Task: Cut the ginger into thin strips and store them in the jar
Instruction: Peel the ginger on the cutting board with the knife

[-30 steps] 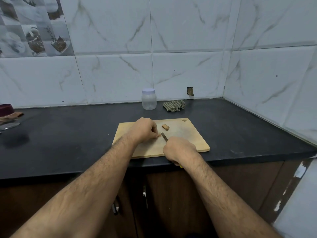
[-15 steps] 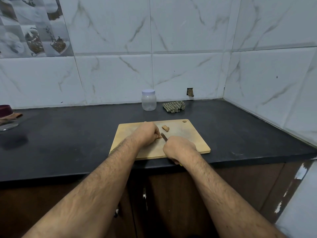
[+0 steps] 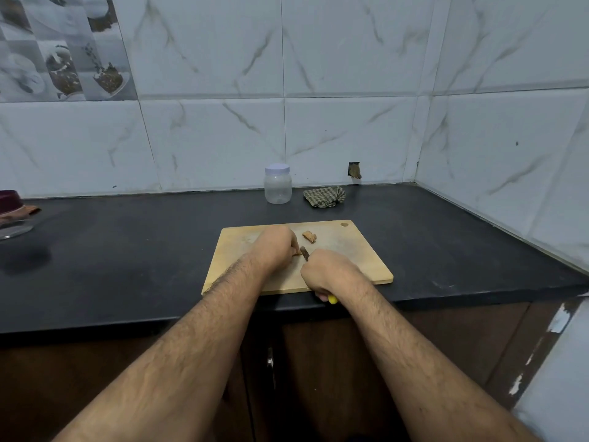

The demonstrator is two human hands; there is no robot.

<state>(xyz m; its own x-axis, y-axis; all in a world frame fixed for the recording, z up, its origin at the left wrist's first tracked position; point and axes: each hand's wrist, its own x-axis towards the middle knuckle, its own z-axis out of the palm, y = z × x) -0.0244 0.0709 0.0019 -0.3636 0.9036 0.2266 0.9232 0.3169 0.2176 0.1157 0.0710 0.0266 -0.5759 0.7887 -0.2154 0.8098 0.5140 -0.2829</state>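
Observation:
A wooden cutting board (image 3: pixel 357 256) lies on the black counter near its front edge. My left hand (image 3: pixel 275 248) holds a small ginger piece (image 3: pixel 298 252) down on the board with curled fingers; most of that piece is hidden. My right hand (image 3: pixel 328 274) grips a knife (image 3: pixel 305 252) with a yellow handle end; its dark blade tip sits against the held piece. A second ginger piece (image 3: pixel 309 236) lies loose on the board behind the blade. A clear plastic jar (image 3: pixel 278 185) with a white lid on stands at the back by the wall.
A crumpled checked cloth (image 3: pixel 324 197) lies right of the jar. At the far left edge sit a dark red bowl (image 3: pixel 9 200) and a glass lid (image 3: pixel 14 229). The tiled wall corner closes off the counter's right side. Cabinet doors lie below the counter.
Both hands stay at the same spot on the board; the knife blade has shifted only slightly against the held ginger. The view has tilted a little.

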